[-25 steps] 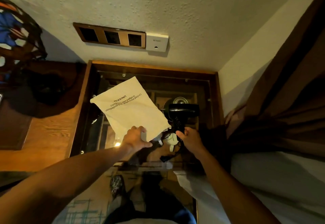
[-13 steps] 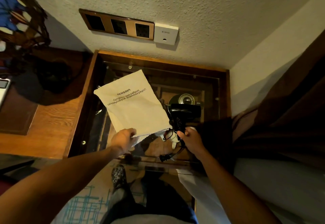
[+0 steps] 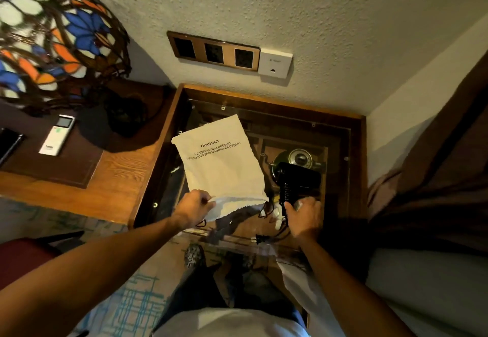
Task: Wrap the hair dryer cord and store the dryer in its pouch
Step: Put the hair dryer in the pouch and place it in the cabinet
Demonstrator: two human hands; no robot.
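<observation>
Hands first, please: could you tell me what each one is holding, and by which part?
The left hand pinches the white pouch at its open edge; the right hand grips the black hair dryer by its handle.

Pouch [image 3: 220, 162] mouth now opened beside dryer [image 3: 297, 180].

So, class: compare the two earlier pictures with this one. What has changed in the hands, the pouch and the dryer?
The left hand shifted its grip from the pouch's face to the edge of its mouth. The camera view also shifted. The right hand stayed on the hair dryer's handle, beside the pouch, plug dangling.
</observation>
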